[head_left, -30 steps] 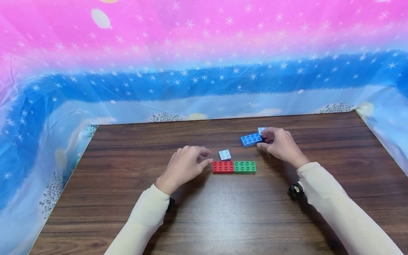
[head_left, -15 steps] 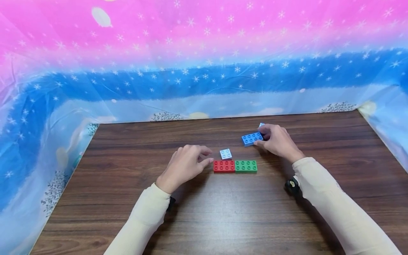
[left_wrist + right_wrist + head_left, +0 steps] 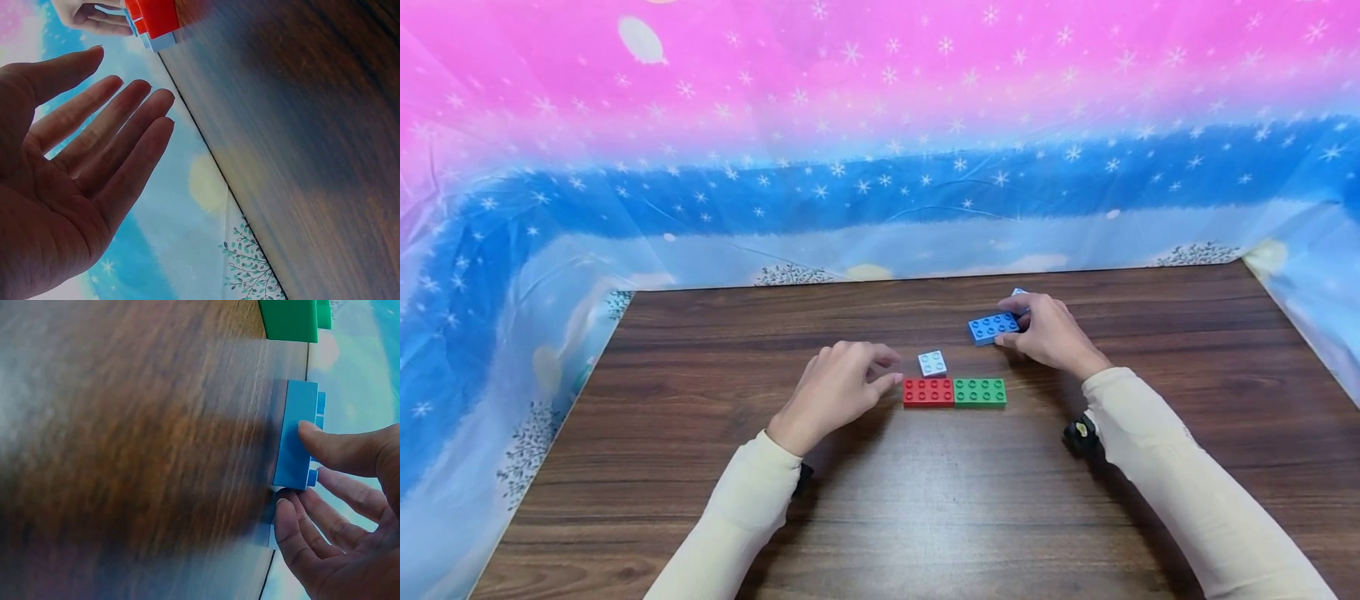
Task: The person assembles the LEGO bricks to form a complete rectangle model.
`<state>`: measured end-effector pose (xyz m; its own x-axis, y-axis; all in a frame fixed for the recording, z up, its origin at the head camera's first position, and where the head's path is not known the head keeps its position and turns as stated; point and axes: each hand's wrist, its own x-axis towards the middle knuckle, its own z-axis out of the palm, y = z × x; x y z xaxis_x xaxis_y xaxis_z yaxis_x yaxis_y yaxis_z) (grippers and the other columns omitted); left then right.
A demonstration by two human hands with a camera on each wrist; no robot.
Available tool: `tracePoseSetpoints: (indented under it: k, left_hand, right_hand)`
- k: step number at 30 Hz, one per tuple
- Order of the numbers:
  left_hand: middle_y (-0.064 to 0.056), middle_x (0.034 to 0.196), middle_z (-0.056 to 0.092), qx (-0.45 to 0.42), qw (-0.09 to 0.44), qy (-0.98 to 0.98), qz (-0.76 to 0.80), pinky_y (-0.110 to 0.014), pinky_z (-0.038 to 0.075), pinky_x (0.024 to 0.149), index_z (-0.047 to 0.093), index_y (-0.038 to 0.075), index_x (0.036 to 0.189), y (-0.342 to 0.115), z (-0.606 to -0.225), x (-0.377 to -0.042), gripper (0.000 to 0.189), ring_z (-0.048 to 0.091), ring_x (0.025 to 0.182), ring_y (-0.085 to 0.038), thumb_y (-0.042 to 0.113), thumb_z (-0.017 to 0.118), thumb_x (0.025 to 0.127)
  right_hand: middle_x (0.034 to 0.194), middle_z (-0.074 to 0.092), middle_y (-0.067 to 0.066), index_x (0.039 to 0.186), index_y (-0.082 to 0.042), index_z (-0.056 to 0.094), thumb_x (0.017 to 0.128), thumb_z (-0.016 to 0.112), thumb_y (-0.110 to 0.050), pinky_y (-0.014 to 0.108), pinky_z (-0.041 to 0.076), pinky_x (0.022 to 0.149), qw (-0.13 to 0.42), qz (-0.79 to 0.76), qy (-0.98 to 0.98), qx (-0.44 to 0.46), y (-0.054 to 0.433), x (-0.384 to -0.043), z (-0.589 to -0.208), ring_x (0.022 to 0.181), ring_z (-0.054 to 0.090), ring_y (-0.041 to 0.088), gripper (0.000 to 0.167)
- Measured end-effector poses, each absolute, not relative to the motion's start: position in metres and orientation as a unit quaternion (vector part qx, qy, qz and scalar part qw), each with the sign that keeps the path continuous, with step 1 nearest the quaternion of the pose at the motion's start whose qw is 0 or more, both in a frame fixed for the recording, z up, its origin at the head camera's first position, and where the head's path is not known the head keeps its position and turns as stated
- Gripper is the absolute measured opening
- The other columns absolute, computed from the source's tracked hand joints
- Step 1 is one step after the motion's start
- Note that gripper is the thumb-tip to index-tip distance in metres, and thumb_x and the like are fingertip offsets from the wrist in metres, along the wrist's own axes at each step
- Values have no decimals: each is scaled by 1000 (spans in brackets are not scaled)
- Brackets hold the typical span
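Note:
At the far right of the table, my right hand pinches the right end of a blue toy brick; in the right wrist view the thumb lies on the blue brick's side. Behind that hand a white brick shows only in part. My left hand has loose, nearly straight fingers and holds nothing. Its fingertips are close to the left end of a red brick. A green brick sits end to end with the red one, and another white brick lies just behind the red.
The bricks lie on a dark wood table. A pink and blue patterned cloth hangs along its back and sides. Each wrist carries a small black device, the right one plainly seen.
My right hand has shifted slightly left, its thumb and fingers coming round the end of the blue brick. The left hand keeps its place.

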<state>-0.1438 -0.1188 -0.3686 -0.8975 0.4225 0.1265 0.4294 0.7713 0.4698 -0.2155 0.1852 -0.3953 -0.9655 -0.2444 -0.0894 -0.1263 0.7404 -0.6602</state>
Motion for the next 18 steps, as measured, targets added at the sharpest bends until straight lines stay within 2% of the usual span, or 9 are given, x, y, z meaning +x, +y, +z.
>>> tracePoseSetpoints:
  k: [9, 14, 18]
  left_hand:
    - [-2, 100, 77, -228, 7, -941, -250, -38, 57, 69, 77, 11, 113, -118, -368, -146, 23, 73, 84, -10, 23, 76, 94]
    - [-3, 102, 77, -228, 1, -939, -257, -39, 57, 72, 76, 10, 115, -118, -368, -146, 24, 74, 86, -12, 23, 75, 94]
    - [-5, 110, 76, -227, -1, -938, -261, -41, 57, 76, 74, 9, 119, -118, -369, -145, 29, 73, 93, -18, 23, 75, 94]
  right_hand:
    - [132, 57, 26, 139, -1, 59, 96, 70, -8, 51, 50, 89, 90, -343, 929, -104, 187, -217, -396, 114, 58, 38, 45]
    - [124, 61, 25, 134, 0, 62, 96, 71, -9, 51, 49, 88, 84, -338, 931, -107, 186, -216, -398, 108, 59, 37, 40]
    - [119, 63, 24, 130, 1, 64, 95, 72, -10, 50, 49, 89, 80, -340, 932, -102, 186, -215, -399, 105, 60, 35, 38]
